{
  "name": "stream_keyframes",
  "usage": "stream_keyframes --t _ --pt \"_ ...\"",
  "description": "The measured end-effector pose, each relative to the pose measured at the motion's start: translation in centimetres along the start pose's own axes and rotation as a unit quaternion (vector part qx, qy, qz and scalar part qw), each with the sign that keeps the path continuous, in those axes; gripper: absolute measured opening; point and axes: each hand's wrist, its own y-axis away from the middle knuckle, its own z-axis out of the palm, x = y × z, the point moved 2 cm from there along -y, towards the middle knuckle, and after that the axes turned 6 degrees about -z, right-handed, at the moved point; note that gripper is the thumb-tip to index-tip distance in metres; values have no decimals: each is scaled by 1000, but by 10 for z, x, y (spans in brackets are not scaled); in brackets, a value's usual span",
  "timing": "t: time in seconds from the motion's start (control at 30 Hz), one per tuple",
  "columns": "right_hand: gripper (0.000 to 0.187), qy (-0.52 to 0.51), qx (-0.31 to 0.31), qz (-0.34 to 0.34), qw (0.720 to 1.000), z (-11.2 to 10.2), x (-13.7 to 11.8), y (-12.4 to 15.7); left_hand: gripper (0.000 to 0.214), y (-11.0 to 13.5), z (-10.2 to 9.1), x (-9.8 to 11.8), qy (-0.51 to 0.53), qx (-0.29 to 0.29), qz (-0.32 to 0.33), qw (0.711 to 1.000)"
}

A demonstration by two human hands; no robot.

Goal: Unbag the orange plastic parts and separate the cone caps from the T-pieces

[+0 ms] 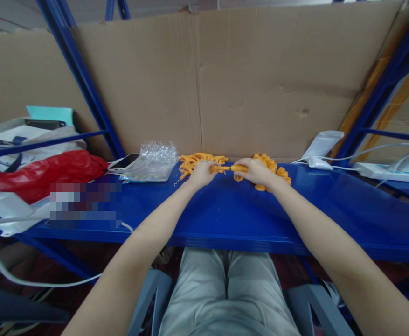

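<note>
My left hand (203, 174) is closed round one end of an orange screw-like rod (224, 168), whose ridged part points right. Facing it, my right hand (257, 171) pinches a smooth orange cylindrical piece (238, 168). The two pieces are almost end to end; whether they touch I cannot tell. Behind my left hand lies a pile of slender orange plastic pieces (190, 161), with thin curly shavings at its edge. Round, knobbly orange pieces (267, 161) are heaped behind and beside my right hand. A small orange ring (238, 178) lies below the right-hand piece.
The blue table (218, 214) backs onto a cardboard wall (260, 84). To the left are clear plastic packaging (155, 161), a phone (125, 162) and a red bag (50, 175). A white pouch (323, 144), cables and a power strip (393, 172) lie right. Blue posts frame both sides.
</note>
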Motion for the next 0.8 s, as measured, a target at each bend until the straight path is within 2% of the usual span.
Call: stream_keyframes --t 0.53,0.7,0.8 --pt "38 31 3 -5 999 3 -2 2 29 1 0 5 25 -11 -7 1000" --pt "46 -43 40 -25 998 5 7 0 29 0 -1 3 17 -7 -12 1000" --pt "53 -123 49 9 991 5 17 1 30 -1 -3 2 8 -6 -15 1000"
